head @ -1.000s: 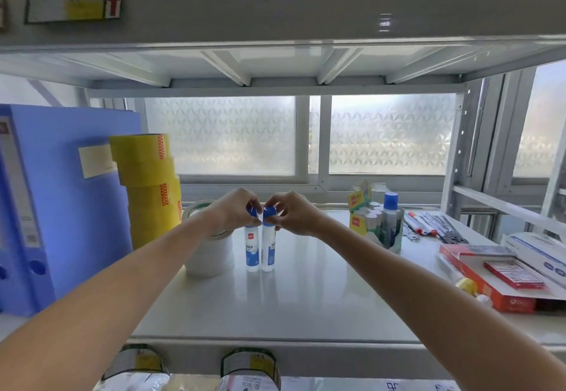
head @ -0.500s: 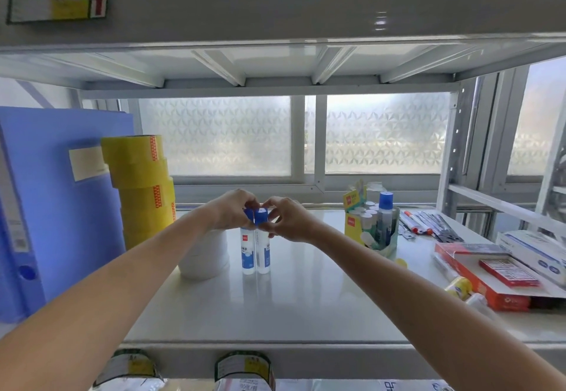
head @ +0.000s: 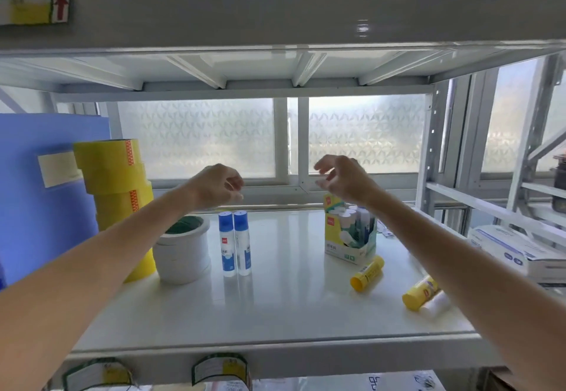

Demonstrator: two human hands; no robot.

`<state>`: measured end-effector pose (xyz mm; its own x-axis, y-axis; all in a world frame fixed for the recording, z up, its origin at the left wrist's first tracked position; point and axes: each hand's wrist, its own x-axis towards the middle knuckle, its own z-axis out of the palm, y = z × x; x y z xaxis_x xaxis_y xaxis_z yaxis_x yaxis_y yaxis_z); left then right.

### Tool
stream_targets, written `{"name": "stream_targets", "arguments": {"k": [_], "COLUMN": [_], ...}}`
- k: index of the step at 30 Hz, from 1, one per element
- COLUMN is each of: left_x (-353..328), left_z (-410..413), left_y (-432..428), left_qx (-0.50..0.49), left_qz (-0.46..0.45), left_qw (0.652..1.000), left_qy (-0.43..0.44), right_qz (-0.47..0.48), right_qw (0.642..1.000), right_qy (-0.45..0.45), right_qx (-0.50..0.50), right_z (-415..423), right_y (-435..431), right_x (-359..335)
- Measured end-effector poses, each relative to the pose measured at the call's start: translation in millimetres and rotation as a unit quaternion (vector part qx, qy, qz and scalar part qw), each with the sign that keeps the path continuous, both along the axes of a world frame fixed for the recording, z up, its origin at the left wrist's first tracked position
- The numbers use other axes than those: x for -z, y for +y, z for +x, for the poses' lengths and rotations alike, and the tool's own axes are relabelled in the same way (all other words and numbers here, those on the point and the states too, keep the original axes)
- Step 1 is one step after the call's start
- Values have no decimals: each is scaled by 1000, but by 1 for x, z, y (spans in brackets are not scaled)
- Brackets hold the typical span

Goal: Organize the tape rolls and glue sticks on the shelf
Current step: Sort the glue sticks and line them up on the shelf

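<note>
Presently both hands hover above the shelf (head: 291, 308) and hold nothing. The left hand (head: 219, 187), fingers loosely curled, hangs just above two blue-capped glue sticks (head: 234, 243), which stand upright and touching beside the white tape rolls (head: 183, 249). The right hand (head: 343, 177), fingers spread and relaxed, hangs over the glue-stick box (head: 349, 234). Yellow tape rolls (head: 118, 182) are stacked at the left. Two yellow glue sticks (head: 367, 273) lie on their sides at the right, nearer than the box, long axes running near-left to far-right; one touches a white stick (head: 436, 306). Judgement: these are the outstanding items. The right hand is the nearer and would need to drop down toward the near edge.
</note>
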<state>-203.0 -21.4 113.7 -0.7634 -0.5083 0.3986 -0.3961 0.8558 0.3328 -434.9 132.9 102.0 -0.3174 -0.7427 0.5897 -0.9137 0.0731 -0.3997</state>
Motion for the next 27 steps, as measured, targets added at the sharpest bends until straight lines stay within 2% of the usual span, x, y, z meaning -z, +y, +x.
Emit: {"name": "stream_targets", "arguments": {"k": [4, 8, 10, 16, 19, 22, 25, 27], "left_x": [-5, 11, 22, 42, 39, 20, -8, -23], "left_z": [-25, -65, -84, -114, -112, -98, -74, -54], "left_y": [30, 55, 65, 80, 83, 80, 66, 53], "left_qx": [37, 60, 64, 49, 58, 62, 37, 14], "left_qz": [-29, -12, 5, 13, 7, -9, -27, -35], "left_qw": [999, 997, 995, 986, 989, 993, 996, 996], "left_qy": [17, -45, -83, -160, -135, -97, -82, -76], "right_qz": [33, 103, 102, 31, 12, -57, -128, -138], "right_qw": [992, 988, 989, 992, 990, 987, 986, 988], "right_qy": [14, -18, -23, -23, -11, -23, 11, 26], "right_qx": [122, 114, 102, 120, 137, 145, 104, 57], "right_z": [-52, -73, -75, -76, -77, -70, -44, -19], "right_y": [31, 42, 42, 29, 25, 27, 33, 34], "right_x": [1, 23, 32, 43, 42, 21, -19, -40]}}
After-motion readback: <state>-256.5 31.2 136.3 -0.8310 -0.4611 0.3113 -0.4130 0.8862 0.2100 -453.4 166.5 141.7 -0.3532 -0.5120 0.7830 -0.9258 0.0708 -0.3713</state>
